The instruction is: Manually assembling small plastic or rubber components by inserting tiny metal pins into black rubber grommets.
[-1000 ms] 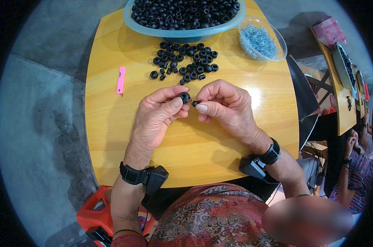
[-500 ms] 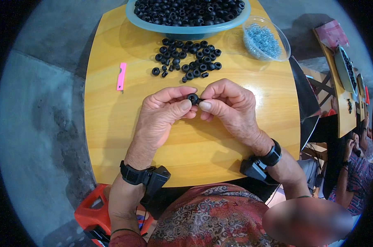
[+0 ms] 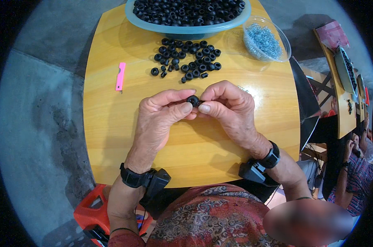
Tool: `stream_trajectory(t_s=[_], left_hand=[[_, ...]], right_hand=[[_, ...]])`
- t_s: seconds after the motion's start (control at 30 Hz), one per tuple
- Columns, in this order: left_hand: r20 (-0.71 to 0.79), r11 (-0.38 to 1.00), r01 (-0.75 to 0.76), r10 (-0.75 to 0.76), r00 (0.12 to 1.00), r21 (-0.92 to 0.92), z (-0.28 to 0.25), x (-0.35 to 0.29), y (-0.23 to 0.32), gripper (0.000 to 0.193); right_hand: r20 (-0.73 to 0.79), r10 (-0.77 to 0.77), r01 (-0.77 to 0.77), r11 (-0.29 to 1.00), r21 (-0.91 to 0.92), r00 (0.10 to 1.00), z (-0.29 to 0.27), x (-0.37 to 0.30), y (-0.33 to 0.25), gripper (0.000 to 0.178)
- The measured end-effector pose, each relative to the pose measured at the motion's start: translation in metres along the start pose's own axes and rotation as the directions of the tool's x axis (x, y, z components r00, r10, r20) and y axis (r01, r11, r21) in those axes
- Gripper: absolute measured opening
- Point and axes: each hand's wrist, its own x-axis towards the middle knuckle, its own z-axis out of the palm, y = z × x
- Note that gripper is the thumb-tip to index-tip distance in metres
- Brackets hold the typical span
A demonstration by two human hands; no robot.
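Observation:
Above the middle of the yellow table, both hands are drawn together at a round black part (image 3: 192, 100) with a hole through it. My left hand (image 3: 164, 109) pinches this part between thumb and fingers. My right hand (image 3: 229, 109) is closed at its right side, thumb against forefinger, gripping a small dark piece (image 3: 200, 102) that meets the round part; its shape is mostly covered by the fingertips. Just beyond the hands lies a loose group of similar black parts (image 3: 203, 67), some ring-like, some small and narrow.
At the table's (image 3: 112, 136) far edge stands a blue basin (image 3: 186, 29) heaped with black parts. A clear bowl (image 3: 286, 49) of small silvery springs (image 3: 262, 41) is at its right. A pink-handled tool (image 3: 120, 77) lies left. Another person (image 3: 353, 177) sits at a table on the right.
Both hands stay at the round black part with almost the same hold. My right hand has shifted very slightly left, and the view has moved a little.

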Motion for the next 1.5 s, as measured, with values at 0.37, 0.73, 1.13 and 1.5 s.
stream_trajectory(t_s=[0.37,0.73,1.13,1.5], left_hand=[[-0.003,0.989,0.074,-0.075,0.997,-0.129,-0.003,-0.001,-0.003,0.028],[0.027,0.986,0.087,-0.084,0.996,-0.14,0.006,-0.005,0.001,0.028],[0.02,1.0,0.015,-0.014,1.0,-0.019,0.007,-0.007,0.003,0.026],[0.005,0.977,-0.124,0.125,0.992,0.171,0.015,-0.009,0.006,0.022]], right_hand=[[0.011,-0.026,0.026,0.998,-0.056,1.0,0.0,0.001,0.004,0.015],[-0.028,-0.055,0.053,0.996,-0.069,0.998,0.001,-0.005,-0.005,0.013],[0.064,-0.033,0.023,0.989,0.149,0.997,0.002,-0.003,-0.004,0.014],[0.166,-0.026,0.008,0.994,0.109,0.986,-0.001,-0.004,-0.005,0.023]])
